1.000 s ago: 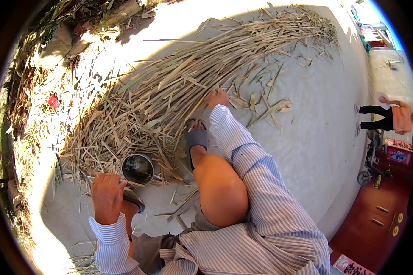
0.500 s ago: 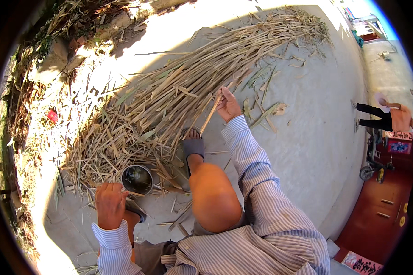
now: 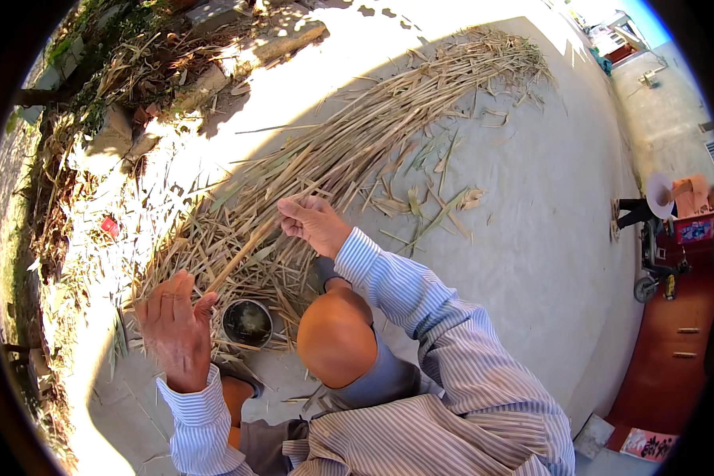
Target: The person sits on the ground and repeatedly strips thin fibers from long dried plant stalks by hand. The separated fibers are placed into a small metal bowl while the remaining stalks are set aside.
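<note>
Open floor (image 3: 531,254) at right, stalk (image 3: 243,257) beside left hand (image 3: 178,329)

A single dry stalk (image 3: 247,250), straight, slender and pale tan, slants from the right hand (image 3: 317,226) down toward the left hand (image 3: 176,329). It is pinched near its upper end; its lower end comes close by the left thumb, though whether they touch cannot be told. Behind it, a long heap of similar stalks (image 3: 373,131), straw-coloured with some greenish strands, lies flat on the grey floor (image 3: 539,238), running diagonally toward the upper right, mostly side by side, its far end frayed and its near end a tangle of pieces
</note>
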